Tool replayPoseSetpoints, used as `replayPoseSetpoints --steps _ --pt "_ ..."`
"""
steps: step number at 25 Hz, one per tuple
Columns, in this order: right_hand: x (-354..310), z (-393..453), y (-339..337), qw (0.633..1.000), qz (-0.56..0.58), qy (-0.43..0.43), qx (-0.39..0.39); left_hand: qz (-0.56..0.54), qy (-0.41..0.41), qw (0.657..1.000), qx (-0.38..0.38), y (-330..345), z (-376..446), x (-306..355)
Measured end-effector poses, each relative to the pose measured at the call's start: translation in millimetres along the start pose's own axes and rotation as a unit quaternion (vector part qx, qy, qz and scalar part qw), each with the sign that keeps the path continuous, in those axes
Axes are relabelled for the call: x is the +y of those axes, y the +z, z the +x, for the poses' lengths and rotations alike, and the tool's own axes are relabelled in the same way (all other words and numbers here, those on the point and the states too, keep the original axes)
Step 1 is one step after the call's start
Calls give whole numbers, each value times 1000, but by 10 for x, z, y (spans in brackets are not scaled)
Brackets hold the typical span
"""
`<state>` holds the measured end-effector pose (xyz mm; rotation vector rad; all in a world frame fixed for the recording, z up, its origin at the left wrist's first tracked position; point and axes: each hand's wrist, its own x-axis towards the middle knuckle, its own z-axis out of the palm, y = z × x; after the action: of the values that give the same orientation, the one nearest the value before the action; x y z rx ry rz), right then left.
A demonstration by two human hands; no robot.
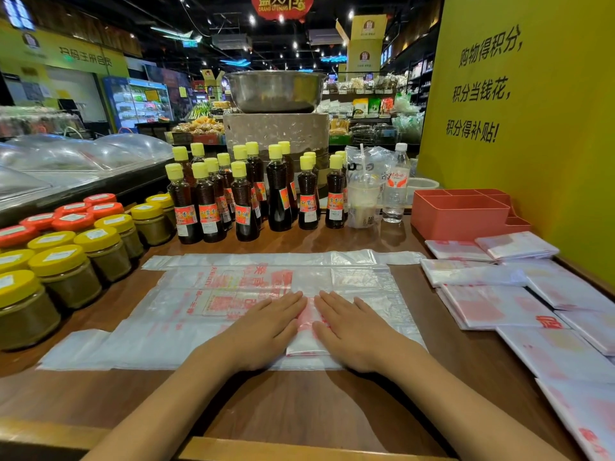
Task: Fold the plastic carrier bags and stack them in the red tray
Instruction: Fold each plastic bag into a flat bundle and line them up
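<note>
- A small folded clear plastic carrier bag with red print [307,331] lies on the brown wooden table [299,404], on top of a big flat clear plastic carrier bag with red writing [206,314] that is spread out wide.
- The left hand [266,331] lies flat with straight fingers and presses on the folded bag's left edge — it grips nothing.
- The right hand [356,331] lies flat too, fingers straight, and presses on the bag's right edge.
- The folded bag shows in the gap between the two hands.
- The red plastic tray with small boxes inside [462,214] stands far back on the right, well apart from the hands.
- Folded white and red plastic bags [499,304] lie in a spread on the right, near the tray.
- Dark sauce bottles with yellow caps [246,194] stand in rows behind the big bag.
</note>
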<state>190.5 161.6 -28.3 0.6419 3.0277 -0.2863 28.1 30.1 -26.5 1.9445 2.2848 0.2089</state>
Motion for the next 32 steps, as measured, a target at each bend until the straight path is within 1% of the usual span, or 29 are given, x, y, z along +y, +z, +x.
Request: replayPoseSetpoints --steps 3,6,8,10,12,14,18,20,22,25,28,30,32 --pt "-13 -8 -36 1000 -12 0 -21 17 0 1000 -18 -20 -19 -18" --pt "-25 -10 -54 999 -38 4 -23 38 0 999 -28 -35 -24 -5" --pt "-34 -9 -58 999 -48 5 -19 38 -1 999 -21 -38 -33 7" --pt "-37 -18 -41 999 -33 4 -14 12 -2 1000 -2 -37 -42 16" --pt "-18 -21 -22 1000 -2 0 -4 -15 -1 1000 11 -32 -63 -4" --pt "24 -30 -67 999 42 -5 10 -27 -2 1000 1 -28 -88 -35" --pt "182 -46 -185 980 193 11 46 -39 -13 999 -14 -18 -91 -69" --pt "236 -64 -203 971 229 11 59 -55 -11 998 2 -25 -97 -55" --pt "242 -87 -216 968 244 -2 64 -76 3 996 40 -50 -123 -8" --pt "215 -91 -224 968 234 -21 85 -117 13 988 96 -94 -147 53" --pt "200 -47 -226 967 224 -19 119 -146 16 983 111 -130 -146 74" --pt "192 -49 -254 956 259 -30 131 -191 25 973 130 -140 -155 52" --pt "173 -63 -276 933 326 -41 147 -222 15 961 164 -146 -158 32"
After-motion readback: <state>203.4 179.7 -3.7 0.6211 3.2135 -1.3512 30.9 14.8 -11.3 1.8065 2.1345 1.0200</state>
